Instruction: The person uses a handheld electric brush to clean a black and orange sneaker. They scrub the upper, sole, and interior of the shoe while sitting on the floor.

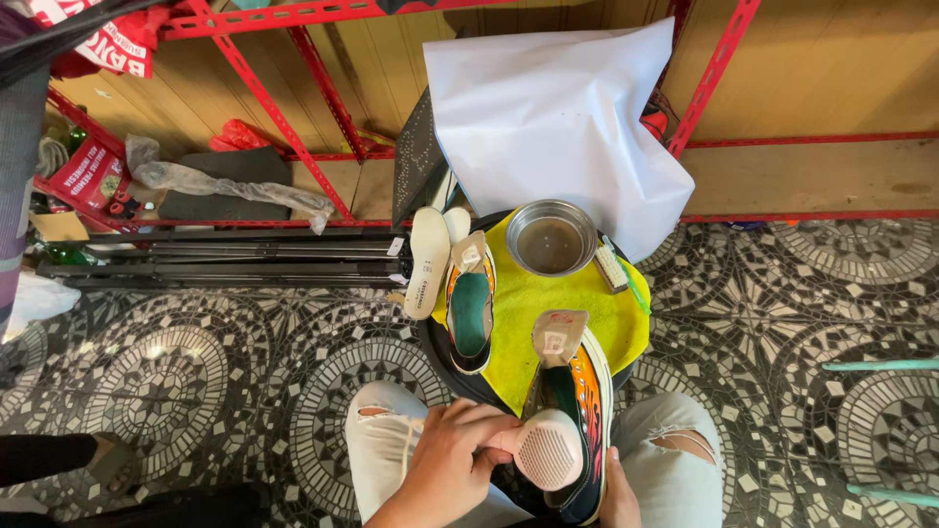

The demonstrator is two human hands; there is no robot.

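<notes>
Working a pink brush [548,450] inside a flame-patterned sneaker [579,411] held over the lap.

Left hand [452,460] clenches the brush handle; right hand [616,499], mostly hidden, braces the sneaker. Scrubbing seems underway; firm bracing needed next.

Small round black stool [442,364] draped with a bright yellow cloth [548,303].

On the cloth lie a round steel bowl [551,238], a small pale scrubbing brush [612,269] just beside it, and a flame-patterned sneaker with a green lining [470,311]; two white insoles [427,260] lean at the stool's left edge.
</notes>
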